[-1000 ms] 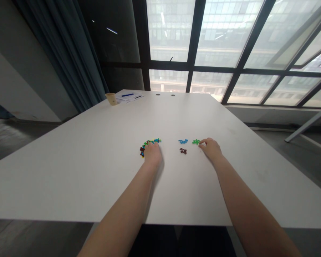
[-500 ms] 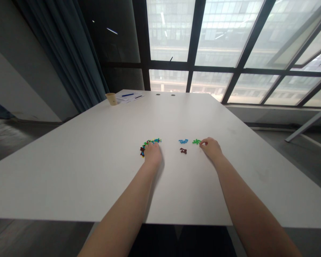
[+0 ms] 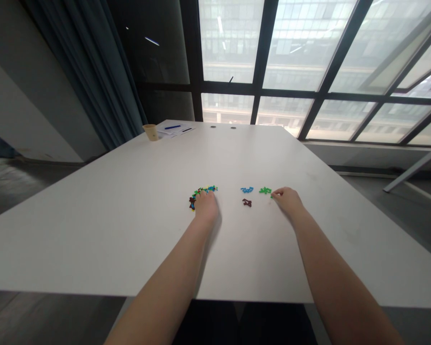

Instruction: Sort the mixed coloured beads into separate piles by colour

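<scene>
A heap of small mixed-colour pieces (image 3: 193,200), brown, green, blue and yellow, lies on the white table left of the middle. My left hand (image 3: 206,206) rests at its near right edge, fingers curled down onto the pieces; what the fingertips hold is hidden. Further right are three single-colour groups: blue pieces (image 3: 247,190), dark brown pieces (image 3: 247,203) nearer to me, and green pieces (image 3: 265,190). Just right of the green group, my right hand (image 3: 288,199) is closed in a pinch, with a small green piece (image 3: 272,196) at the fingertips, low over the table.
The white table (image 3: 147,239) runs away from me to large windows. At its far left stand a tan paper cup (image 3: 151,132) and papers (image 3: 168,130) with a blue pen (image 3: 172,127) and a dark pen (image 3: 187,130). Two small dark discs (image 3: 233,128) sit near the far edge.
My right hand has drawn slightly right and back from the green group, and a green piece now shows at its fingertips. My left hand stays at the mixed heap.
</scene>
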`<action>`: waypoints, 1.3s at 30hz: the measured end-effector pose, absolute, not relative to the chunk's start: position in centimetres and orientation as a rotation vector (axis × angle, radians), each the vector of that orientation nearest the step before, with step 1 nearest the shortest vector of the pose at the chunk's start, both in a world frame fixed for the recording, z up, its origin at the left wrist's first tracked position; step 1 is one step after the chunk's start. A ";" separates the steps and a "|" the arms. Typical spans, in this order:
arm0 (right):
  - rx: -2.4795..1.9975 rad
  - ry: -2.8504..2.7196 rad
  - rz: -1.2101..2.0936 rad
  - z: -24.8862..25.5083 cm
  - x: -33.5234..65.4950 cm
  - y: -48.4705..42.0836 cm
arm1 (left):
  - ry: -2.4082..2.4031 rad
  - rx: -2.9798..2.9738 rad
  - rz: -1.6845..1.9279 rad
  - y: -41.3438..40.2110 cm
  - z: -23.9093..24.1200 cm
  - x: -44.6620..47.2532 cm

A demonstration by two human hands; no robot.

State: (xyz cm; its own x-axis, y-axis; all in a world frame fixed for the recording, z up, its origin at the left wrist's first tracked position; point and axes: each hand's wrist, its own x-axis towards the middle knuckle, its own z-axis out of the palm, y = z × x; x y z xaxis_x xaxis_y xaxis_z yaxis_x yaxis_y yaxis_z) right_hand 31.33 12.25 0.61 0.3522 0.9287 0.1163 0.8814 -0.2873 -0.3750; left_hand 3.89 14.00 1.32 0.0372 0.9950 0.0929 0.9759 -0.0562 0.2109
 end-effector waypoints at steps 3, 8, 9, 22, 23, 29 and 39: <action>-2.256 -1.610 0.212 0.8 31.2 12.0 | 2.099 2.201 0.320 14.0 1.4 3.9; -2.261 -1.632 0.255 1.0 30.9 11.8 | 2.101 2.217 0.297 13.9 1.3 3.9; -2.261 -1.627 0.237 1.0 30.8 11.8 | 2.099 2.218 0.294 14.0 1.3 3.9; -2.311 -1.647 0.157 1.1 30.5 11.6 | 2.076 2.208 0.265 14.0 2.0 3.8; -2.296 -1.645 0.121 1.0 30.4 11.7 | 2.071 2.205 0.281 14.0 2.0 3.8; -2.250 -1.634 -0.002 0.4 30.2 12.2 | 2.085 2.173 0.353 14.0 1.7 3.8; -2.262 -1.629 0.038 0.6 29.7 12.1 | 2.030 2.128 0.378 14.2 1.9 3.7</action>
State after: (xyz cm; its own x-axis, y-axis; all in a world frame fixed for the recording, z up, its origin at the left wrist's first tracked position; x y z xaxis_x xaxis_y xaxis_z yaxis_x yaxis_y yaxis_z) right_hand 29.69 12.13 0.56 0.3382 0.9235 0.1809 0.9140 -0.2767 -0.2967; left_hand 3.66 14.20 1.92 0.0374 0.9974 0.0617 0.9526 -0.0543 0.2992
